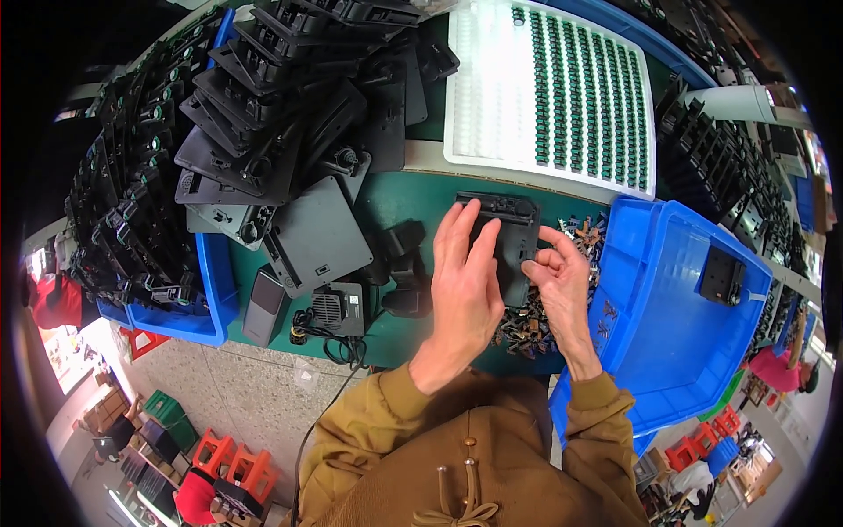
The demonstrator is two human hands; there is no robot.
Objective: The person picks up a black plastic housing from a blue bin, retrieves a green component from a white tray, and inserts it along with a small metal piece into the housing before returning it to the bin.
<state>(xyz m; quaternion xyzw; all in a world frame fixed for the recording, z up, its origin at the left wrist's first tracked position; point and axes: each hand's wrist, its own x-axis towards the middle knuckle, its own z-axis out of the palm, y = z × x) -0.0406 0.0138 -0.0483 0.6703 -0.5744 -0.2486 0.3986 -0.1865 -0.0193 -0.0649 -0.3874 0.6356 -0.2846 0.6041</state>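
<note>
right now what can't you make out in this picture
Head view, all four:
Part of the black panel: covered by the left grip.
The panel's underside: turned away from the camera.
Middle of the small-parts pile: behind the right grip; single parts are too small to identify.
Top of the black heap: cut off by the upper edge.

The green surface (413,189) carries plates (320,233) at 10 o'clock, 1 box (262,307) at 8, small parts (533,332) at 4.

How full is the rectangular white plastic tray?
Partly full: small green-and-black parts line the right of the white tray; its left is mostly bare.
</note>
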